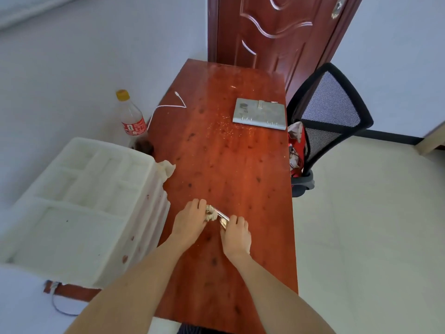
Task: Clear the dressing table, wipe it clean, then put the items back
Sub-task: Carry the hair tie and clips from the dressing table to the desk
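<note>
A long reddish wooden dressing table (224, 150) runs away from me. Both hands rest on it near its front. My left hand (190, 219) grips the end of a small shiny metal item (220, 214) where a bit of pale cloth or tissue is wrapped. My right hand (236, 233) closes on the item's other end. Further back lie a grey ring binder (260, 113) at the right edge and a white charging cable (168, 106) hanging over the left edge. A crumpled pale cloth (167, 168) sits at the left edge.
A white foam packing tray (79, 203) leans against the table's left side. A soda bottle with a yellow cap (132, 119) stands on the floor behind it. A black mesh chair (330, 116) holding red bags stands at the right, before a brown door (277, 30).
</note>
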Tool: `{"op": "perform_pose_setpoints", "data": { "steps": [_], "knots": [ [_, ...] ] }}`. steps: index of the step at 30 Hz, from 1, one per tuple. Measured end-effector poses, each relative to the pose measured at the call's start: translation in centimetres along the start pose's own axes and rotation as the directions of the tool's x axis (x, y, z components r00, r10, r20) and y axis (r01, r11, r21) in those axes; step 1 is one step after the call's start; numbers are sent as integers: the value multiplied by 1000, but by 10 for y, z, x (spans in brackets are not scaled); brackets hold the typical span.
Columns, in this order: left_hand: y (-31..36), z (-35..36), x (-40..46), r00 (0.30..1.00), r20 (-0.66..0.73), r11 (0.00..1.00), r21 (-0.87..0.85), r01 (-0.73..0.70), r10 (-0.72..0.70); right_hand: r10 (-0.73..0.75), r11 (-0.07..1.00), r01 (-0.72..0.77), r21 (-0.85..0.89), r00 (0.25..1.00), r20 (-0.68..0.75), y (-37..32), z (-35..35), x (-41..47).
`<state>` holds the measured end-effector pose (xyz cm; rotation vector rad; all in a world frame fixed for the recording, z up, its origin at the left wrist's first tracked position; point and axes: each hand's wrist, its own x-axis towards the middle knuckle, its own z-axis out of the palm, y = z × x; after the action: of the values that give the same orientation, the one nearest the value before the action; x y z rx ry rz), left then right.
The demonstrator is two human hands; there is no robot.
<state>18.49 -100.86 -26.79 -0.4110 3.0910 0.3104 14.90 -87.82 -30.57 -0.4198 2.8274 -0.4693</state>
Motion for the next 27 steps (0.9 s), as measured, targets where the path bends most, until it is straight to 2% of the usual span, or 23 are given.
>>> {"op": "perform_pose_setpoints", "data": {
  "steps": [4, 10, 14, 18, 22, 27],
  "knots": [
    [-7, 18, -5, 998, 43, 998, 49, -46, 44, -11, 992, -1, -122, 995, -95, -9, 10, -1],
    [-14, 35, -28, 984, 172, 991, 123, -59, 37, -95, 989, 78, -129, 986, -138, -3, 21, -6],
    [-21, 42, -37, 984, 171, 996, 69, -51, 39, -186, 980, 176, -90, 976, -115, 11, 22, -11],
    [-21, 44, -40, 979, 193, 996, 42, -74, 65, -304, 949, 288, -131, 945, -123, 35, 17, -21],
    [-18, 42, -42, 975, 215, 997, 43, -59, 48, -321, 935, 301, -186, 943, -91, 48, 14, -26],
    [-25, 46, -51, 982, 189, 999, 52, -5, -5, -323, 940, 302, -156, 936, -137, 42, 12, -14]
  ]
}}
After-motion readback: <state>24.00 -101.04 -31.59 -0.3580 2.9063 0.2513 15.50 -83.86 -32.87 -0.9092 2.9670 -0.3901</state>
